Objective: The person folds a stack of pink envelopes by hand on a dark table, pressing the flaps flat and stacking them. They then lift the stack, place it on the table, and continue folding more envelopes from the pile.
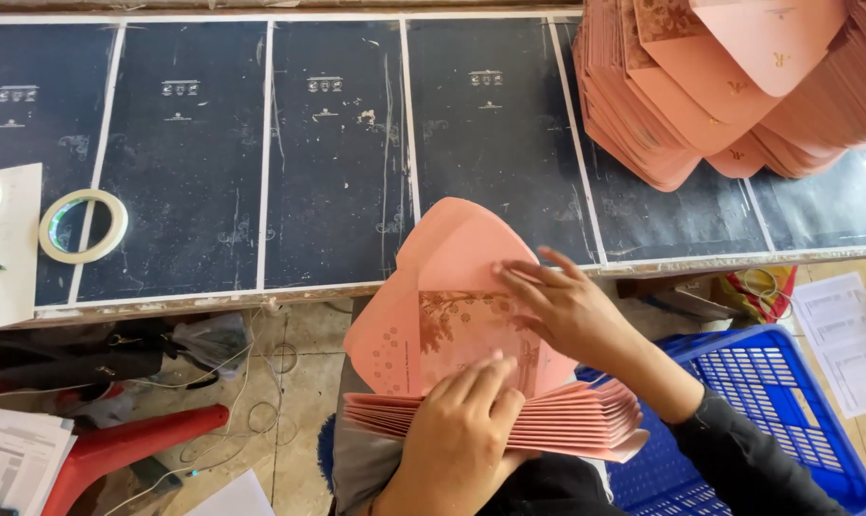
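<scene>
A thick stack of pink envelopes (566, 420) rests on my lap, fanned at its edge. My left hand (461, 430) presses down on the stack's near side. The top envelope (452, 306) lies open with its rounded flap pointing up toward the table and a floral print on its inner panel. My right hand (566, 306) lies flat on that envelope's right side, fingers spread across the flap fold.
A dark table (337, 162) with white dividing lines runs across the top. A big pile of pink envelopes (738, 86) sits at its far right. A tape roll (82, 225) and white paper (8, 248) lie at left. A blue plastic crate (777, 401) stands at my right, a red stool leg (127, 444) at lower left.
</scene>
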